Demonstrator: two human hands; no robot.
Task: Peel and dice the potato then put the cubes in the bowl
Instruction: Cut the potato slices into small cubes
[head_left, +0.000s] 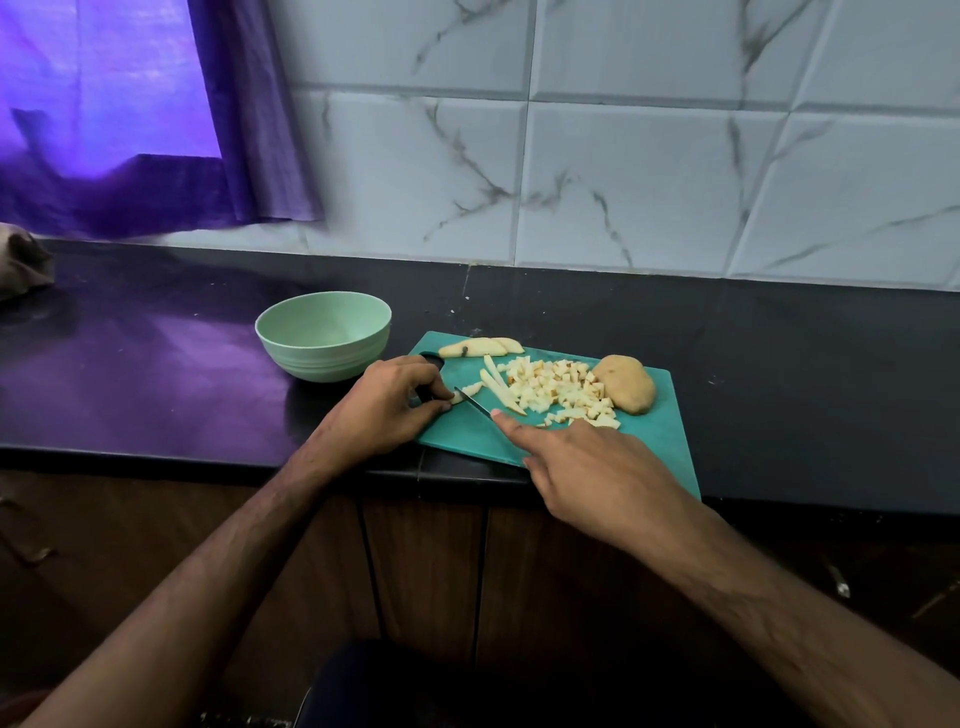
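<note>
Both forearms come in bare from the bottom corners and angle toward each other. The left hand sits knuckles-up with its fingers curled tight around a dark handle, thumb tucked under near the fingertips. The right hand is palm-down and pretty relaxed, fingers mostly straight, index finger stretched out ahead of the rest and pointing toward the left hand. The two hands aren't touching.

text: none readable | labels: none | brands: none | numbers: none | signs: none
</note>
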